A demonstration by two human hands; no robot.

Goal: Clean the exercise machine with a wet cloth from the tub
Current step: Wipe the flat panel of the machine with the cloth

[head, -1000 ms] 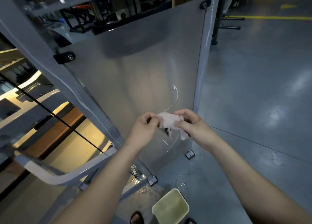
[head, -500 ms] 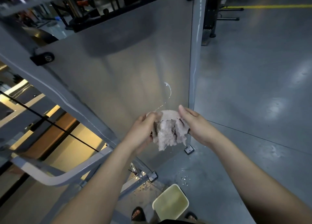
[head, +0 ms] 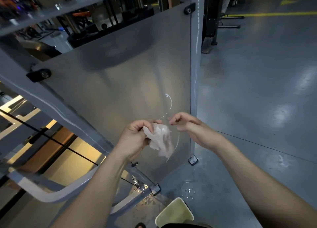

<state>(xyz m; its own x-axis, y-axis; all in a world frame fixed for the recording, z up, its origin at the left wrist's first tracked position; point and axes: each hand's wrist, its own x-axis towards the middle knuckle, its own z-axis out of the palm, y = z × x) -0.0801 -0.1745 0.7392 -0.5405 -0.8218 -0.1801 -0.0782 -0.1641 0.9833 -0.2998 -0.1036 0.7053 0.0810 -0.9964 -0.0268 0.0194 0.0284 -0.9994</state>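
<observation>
Head view: your left hand (head: 135,136) grips the bunched cloth (head: 163,138); your right hand (head: 187,125), just beside it, is loosely curled, empty. The tub (head: 167,208) lies below both. You seem to be readying the cloth; next, press it flat on the panel (head: 123,93) beyond.

The left hand (head: 135,138) and right hand (head: 187,126) were bare, and so were both arms (head: 248,172) to the frame's edge. A dark garment (head: 180,226) edged the bottom; beside it showed a foot (head: 140,225), footwear unclear.
</observation>
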